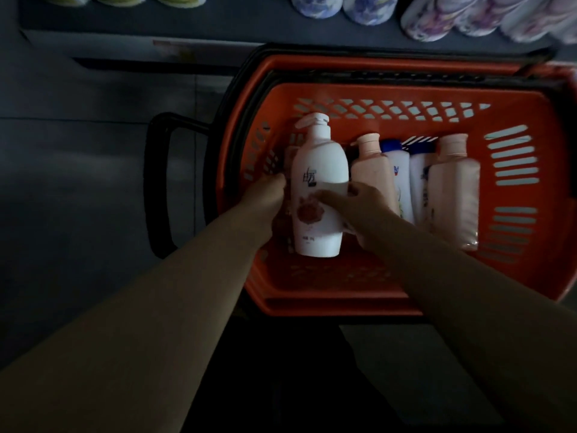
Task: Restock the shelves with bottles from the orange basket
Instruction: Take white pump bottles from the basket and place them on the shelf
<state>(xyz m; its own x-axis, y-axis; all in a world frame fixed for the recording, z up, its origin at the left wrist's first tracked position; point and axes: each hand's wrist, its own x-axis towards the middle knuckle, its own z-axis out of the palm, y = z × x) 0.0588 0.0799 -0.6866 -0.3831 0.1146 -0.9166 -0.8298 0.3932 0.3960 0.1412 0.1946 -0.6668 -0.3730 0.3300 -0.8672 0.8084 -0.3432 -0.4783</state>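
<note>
Pump bottle (319,170): white, flower label, pump head pointing to the frame top; centre of frame, over the left half of the orange basket (530,98).
Right hand (359,207): fingers wrap the bottle's right side, thumb lies across the label, holding it.
Left hand (268,198): against the bottle's left side; fingers hidden behind it, so grip cannot be told.
Other bottles (452,189): four, peach and white, lying side by side just right of the pump bottle.
Basket handle (159,182): black, centre left.
Shelf (218,23): top edge, carrying patterned packs.
</note>
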